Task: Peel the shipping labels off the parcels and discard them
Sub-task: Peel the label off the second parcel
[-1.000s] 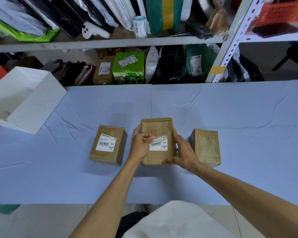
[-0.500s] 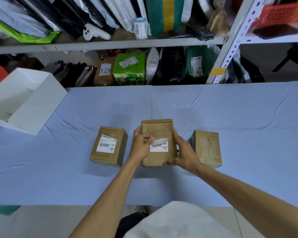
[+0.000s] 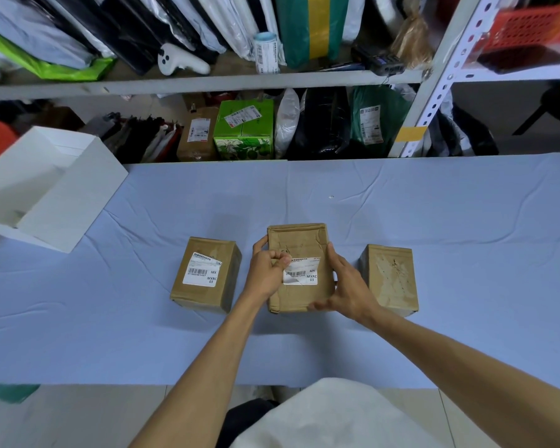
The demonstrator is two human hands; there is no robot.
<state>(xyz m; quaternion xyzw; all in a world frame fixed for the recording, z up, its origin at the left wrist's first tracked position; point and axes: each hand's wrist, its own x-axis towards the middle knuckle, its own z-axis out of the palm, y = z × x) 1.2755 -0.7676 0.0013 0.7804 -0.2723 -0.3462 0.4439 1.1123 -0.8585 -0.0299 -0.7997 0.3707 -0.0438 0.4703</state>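
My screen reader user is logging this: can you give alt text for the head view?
Two bare hands work on the middle box: the left hand pinches its label at the top-left corner while the right hand steadies the box. A labelled box sits left, a bare box right, on a blue table.

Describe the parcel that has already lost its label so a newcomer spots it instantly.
On the blue-covered table, three brown parcels stand in a row. Take the rightmost parcel, beside the right hand. Only its top shows torn pale residue instead of a white barcode label.
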